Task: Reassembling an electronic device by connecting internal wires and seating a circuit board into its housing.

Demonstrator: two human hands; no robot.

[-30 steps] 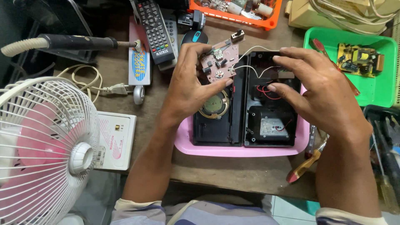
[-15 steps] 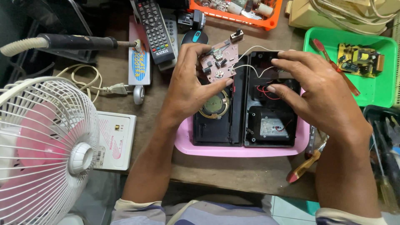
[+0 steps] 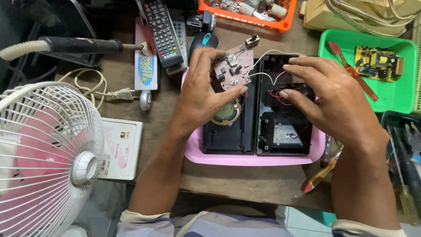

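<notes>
An opened black plastic device case (image 3: 280, 127) lies in two halves on a pink tray (image 3: 245, 159). The left half holds a round speaker (image 3: 227, 115). My left hand (image 3: 202, 94) grips a small brownish circuit board (image 3: 234, 68) above that half, tilted up. White wires (image 3: 267, 66) run from the board into the right half. My right hand (image 3: 326, 96) hovers over the right half, fingers bent, fingertips at the white and red wires; whether it pinches a wire is not visible.
A white and pink fan (image 3: 46, 153) stands at the left. A soldering iron (image 3: 83, 44), remote controls (image 3: 160, 28), a computer mouse (image 3: 204, 40), a green tray (image 3: 394, 94) with a circuit board, an orange tray (image 3: 245, 17) and screwdrivers (image 3: 322, 173) surround the work.
Both hands stay nearly where they were. My right hand's fingers have shifted slightly over the wires.
</notes>
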